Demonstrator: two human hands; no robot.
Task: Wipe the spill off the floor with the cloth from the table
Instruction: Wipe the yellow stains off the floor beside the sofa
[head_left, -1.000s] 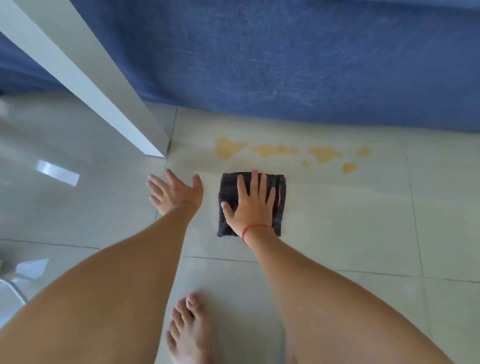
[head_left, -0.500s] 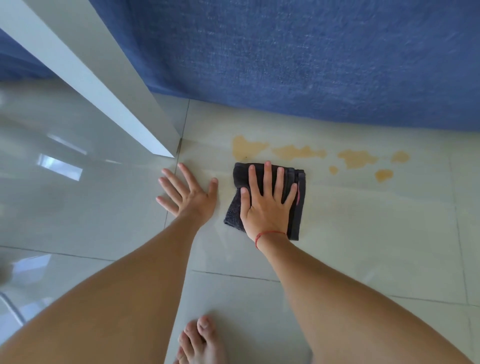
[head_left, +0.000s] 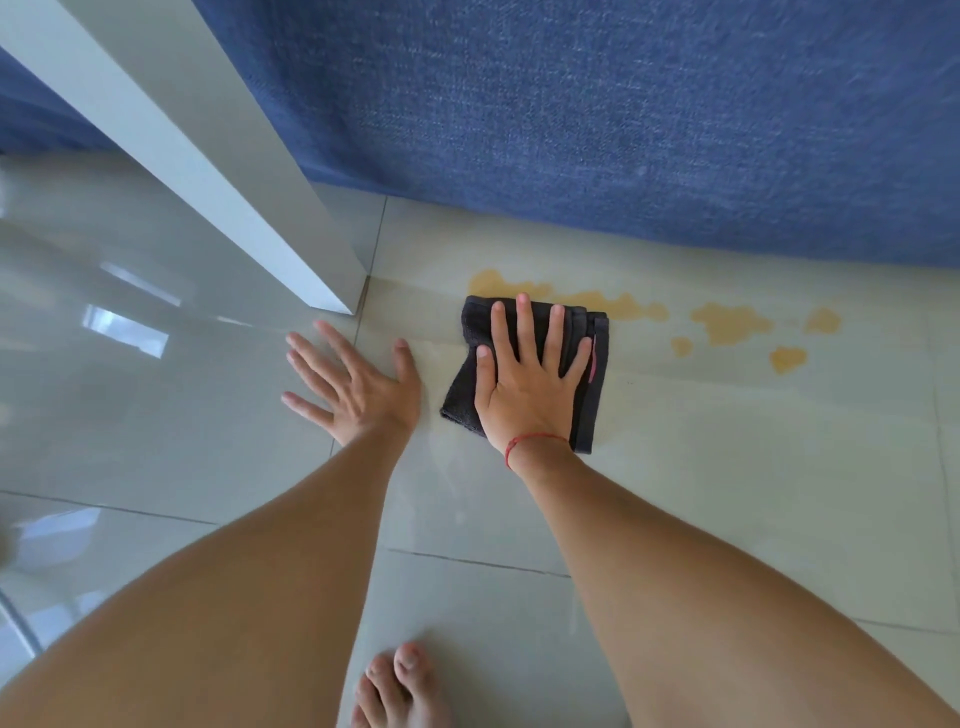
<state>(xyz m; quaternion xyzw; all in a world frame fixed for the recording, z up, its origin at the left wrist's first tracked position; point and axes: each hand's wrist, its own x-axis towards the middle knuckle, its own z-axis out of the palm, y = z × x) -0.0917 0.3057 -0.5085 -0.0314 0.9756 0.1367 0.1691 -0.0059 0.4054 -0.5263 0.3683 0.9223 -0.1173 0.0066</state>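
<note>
A folded dark grey cloth (head_left: 460, 388) lies on the pale tiled floor (head_left: 727, 467). My right hand (head_left: 524, 387) presses flat on top of it, fingers spread, a red string around the wrist. The cloth's far edge overlaps the left part of a yellow-orange spill (head_left: 730, 323), which runs to the right in several patches and small drops. My left hand (head_left: 358, 387) rests flat on the floor just left of the cloth, fingers apart, holding nothing.
A white table leg (head_left: 208, 171) meets the floor just beyond my left hand. Blue fabric (head_left: 623, 130) hangs down to the floor right behind the spill. My bare foot (head_left: 400, 686) shows at the bottom edge.
My right hand has slid the cloth forward, so its far edge now covers the left patches of the spill. My left hand stays planted on the floor.
</note>
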